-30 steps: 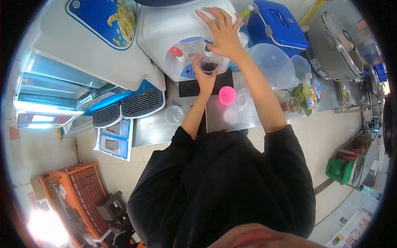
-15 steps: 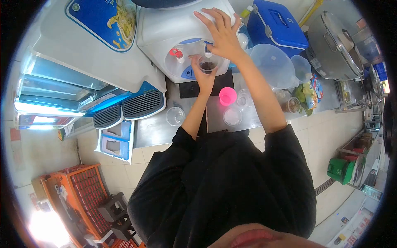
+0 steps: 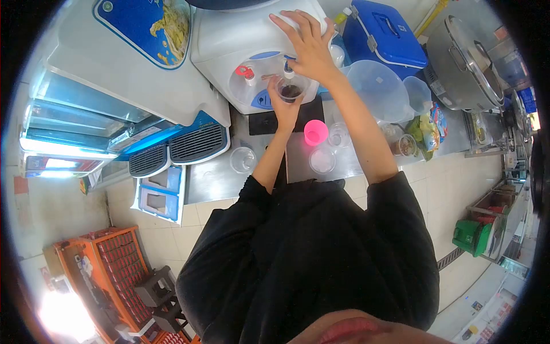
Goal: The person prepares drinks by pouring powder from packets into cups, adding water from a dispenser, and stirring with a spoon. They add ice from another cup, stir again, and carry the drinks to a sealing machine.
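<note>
My left hand (image 3: 282,106) is wrapped around a clear plastic cup (image 3: 297,98) with something dark at its bottom. The cup is beneath the blue tap (image 3: 288,67) of a white water dispenser (image 3: 229,40). My right hand (image 3: 309,49) lies over the dispenser's upper front edge with fingers spread, its thumb at the blue tap. To the left of that tap sits a red tap (image 3: 245,73). Whether water is running is hard to make out.
A pink cup (image 3: 315,133) and clear cups (image 3: 322,161) stand on the metal counter (image 3: 212,182). Another clear cup (image 3: 243,160) is at left. Right of my arm are a large translucent jug (image 3: 375,92), a blue cooler box (image 3: 384,34) and a steel pot (image 3: 458,69).
My left hand and the cup have shifted very slightly toward the right and toward me. The right hand stays at the blue tap.
</note>
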Available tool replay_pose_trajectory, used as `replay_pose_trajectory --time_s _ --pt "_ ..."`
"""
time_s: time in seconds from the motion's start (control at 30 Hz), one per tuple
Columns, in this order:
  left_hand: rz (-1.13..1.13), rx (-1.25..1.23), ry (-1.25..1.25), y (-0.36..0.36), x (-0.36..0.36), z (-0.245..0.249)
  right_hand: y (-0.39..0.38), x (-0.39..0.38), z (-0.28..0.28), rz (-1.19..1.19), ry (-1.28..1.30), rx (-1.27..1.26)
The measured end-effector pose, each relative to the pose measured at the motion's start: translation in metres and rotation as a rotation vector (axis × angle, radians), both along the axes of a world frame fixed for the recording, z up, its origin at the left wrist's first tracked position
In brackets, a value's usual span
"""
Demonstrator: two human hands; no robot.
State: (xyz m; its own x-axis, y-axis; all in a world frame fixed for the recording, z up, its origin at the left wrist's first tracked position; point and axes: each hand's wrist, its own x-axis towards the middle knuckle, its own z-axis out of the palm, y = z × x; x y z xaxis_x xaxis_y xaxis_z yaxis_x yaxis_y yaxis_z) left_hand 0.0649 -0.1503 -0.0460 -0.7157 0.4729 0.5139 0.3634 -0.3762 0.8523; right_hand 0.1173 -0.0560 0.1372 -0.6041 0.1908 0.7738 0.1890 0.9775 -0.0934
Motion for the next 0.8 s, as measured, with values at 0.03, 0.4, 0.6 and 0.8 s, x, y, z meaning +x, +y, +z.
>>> replay_pose_trajectory --time_s 0.03,0.4,0.6,0.8 --pt "0.016 0.014 0.009 0.000 0.000 0.001 0.000 0.000 0.000 0.001 0.003 0.000" --pt "-0.041 -0.002 -0.093 0.002 -0.002 -0.007 0.000 0.000 0.000 -0.018 -0.006 -0.001" --pt "-0.020 -0.020 0.012 0.005 -0.007 -0.009 -0.001 0.000 0.001 -0.015 0.002 -0.008" --pt "-0.039 -0.012 -0.055 0.001 -0.005 0.001 0.001 0.000 -0.001 -0.042 -0.029 0.016"
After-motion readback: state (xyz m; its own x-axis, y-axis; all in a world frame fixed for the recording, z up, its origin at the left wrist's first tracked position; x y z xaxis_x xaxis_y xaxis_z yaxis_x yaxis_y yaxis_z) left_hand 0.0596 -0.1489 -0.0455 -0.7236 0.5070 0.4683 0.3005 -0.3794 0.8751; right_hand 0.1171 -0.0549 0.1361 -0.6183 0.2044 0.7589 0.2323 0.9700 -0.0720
